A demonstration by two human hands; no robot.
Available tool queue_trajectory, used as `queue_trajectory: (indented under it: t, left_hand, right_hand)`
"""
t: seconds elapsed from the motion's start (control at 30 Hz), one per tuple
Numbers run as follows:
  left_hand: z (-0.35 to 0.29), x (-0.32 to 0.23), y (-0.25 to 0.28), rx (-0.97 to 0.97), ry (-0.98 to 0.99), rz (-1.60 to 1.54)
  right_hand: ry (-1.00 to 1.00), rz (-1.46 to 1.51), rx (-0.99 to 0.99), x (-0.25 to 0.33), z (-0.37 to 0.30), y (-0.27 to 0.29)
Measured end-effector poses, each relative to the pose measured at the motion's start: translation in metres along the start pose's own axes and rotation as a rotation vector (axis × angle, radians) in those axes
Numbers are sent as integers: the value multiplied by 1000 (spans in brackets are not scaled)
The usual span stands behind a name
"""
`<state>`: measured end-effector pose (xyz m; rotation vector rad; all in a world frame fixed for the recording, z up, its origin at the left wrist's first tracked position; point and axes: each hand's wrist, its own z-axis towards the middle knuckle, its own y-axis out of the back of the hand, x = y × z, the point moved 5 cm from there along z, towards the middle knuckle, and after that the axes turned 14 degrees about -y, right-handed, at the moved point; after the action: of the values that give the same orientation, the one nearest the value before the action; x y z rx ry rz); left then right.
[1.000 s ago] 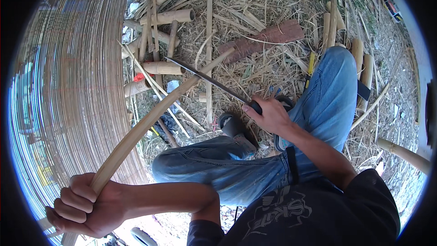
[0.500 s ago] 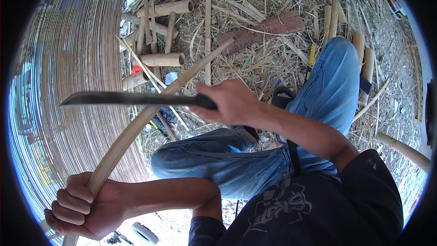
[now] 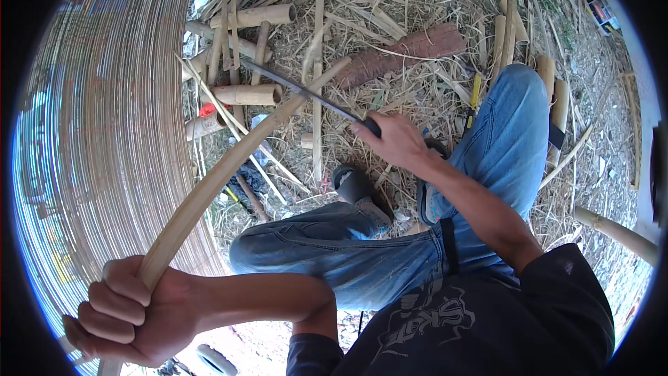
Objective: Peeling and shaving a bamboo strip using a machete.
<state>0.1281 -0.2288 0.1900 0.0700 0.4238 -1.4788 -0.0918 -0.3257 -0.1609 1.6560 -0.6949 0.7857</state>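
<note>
Left hand (image 3: 142, 315) at 8 o'clock grips wood strip (image 3: 229, 159), likely steadying it. Right hand (image 3: 400, 141), 2 o'clock, grips knife (image 3: 330, 105) crossing strip.

So the long, curved, pale tan strip (image 3: 226, 160) looks like split bamboo or wood, mostly smooth and pretty matt, with grain running lengthwise. The long dark-grey knife blade (image 3: 330, 106) is metal with a dull sheen, and its black handle (image 3: 373, 127) looks like plastic. The reddish-brown slab (image 3: 417, 49) is rough and matt, maybe wood, can't really tell. The short tan bamboo tube (image 3: 250, 95) has a smooth, faintly shiny skin. Faded blue jeans (image 3: 306, 254) are creased denim, the black printed T-shirt (image 3: 501, 327) is matt cloth, and the dark-grey sandal (image 3: 357, 188) looks like matt rubber.
</note>
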Motion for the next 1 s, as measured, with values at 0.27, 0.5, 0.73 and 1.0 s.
queue_trajectory:
  t: [0.27,0.5,0.73,1.0]
  left_hand:
    - [-3,-24,-22,39,-112,79]
    - [-10,-25,-27,15,-215,97]
    - [-13,-22,-33,133,-136,-123]
    - [-15,-19,-21,107,-107,-108]
  right_hand:
    - [379,255,127,140,-21,29]
    - [108,94,190,38,-9,3]
    - [-137,-88,12,-83,28,-31]
    - [-42,-47,24,-39,13,-17]
